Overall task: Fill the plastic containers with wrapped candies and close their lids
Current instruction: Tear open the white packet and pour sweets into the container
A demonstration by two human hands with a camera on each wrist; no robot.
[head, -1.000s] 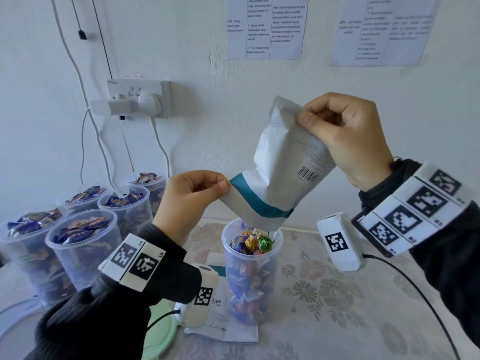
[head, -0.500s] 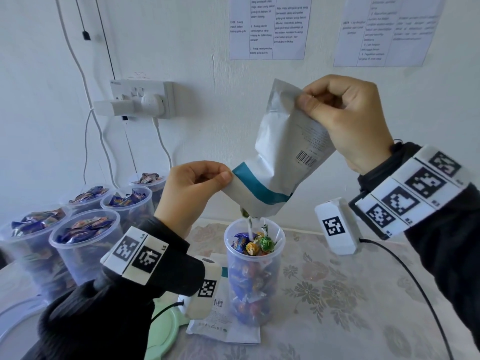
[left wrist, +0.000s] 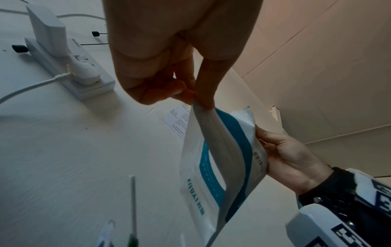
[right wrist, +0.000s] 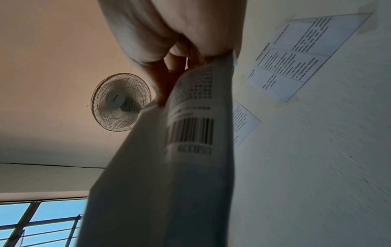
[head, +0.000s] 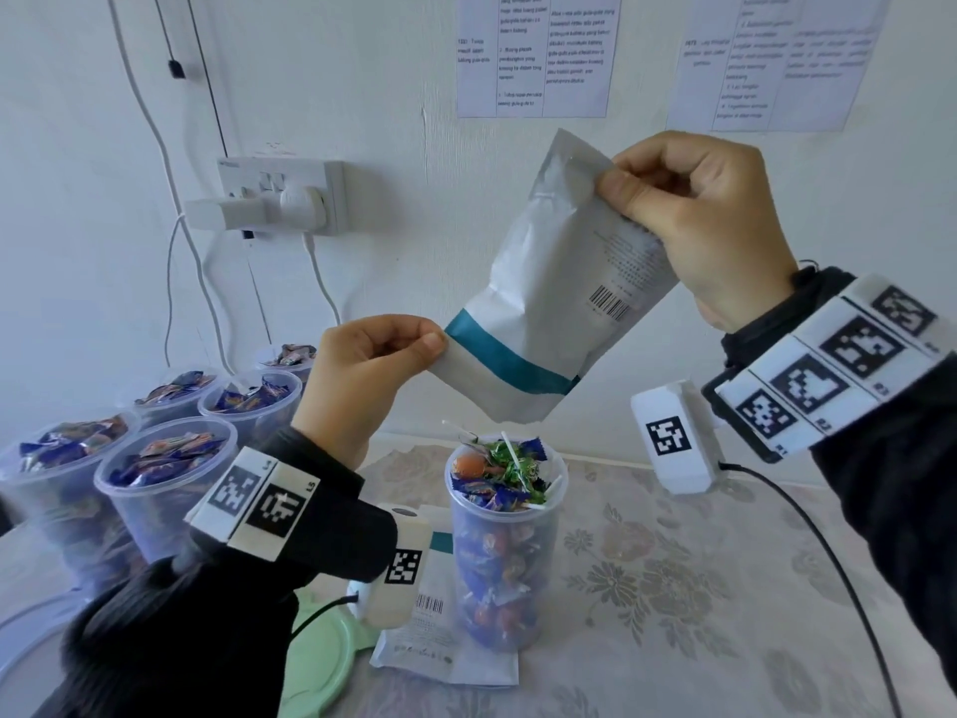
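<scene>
A person in black sleeves holds a white plastic candy bag with a teal band (head: 554,303) upside down above a tall clear plastic container (head: 505,557). The bag hangs in the air, clear of the container, its torn mouth just over the rim. The left hand (head: 370,375) pinches the bag's lower corner between thumb and curled fingers; its grip is narrow and closed on the bag edge, as the left wrist view also shows. The right hand (head: 699,220) holds the bag's upper end higher up, fingers curled tight around the sealed edge near a printed barcode.

The container stands upright on a surface covered with a pale floral cloth (head: 673,588). It is heaped past the brim with wrapped candies (head: 497,474) in blue, green and orange wrappers, with white lollipop sticks poking out. Its lid is not on. A flat white empty bag (head: 440,650) lies under and beside its base, and a pale green round lid (head: 321,660) lies to the left of that, partly hidden by the left sleeve.

To the far left stand several more clear containers (head: 165,494), open and filled with blue-wrapped candies. On the white wall behind are a power socket strip (head: 279,196) with plugs and two printed paper sheets (head: 533,54).
</scene>
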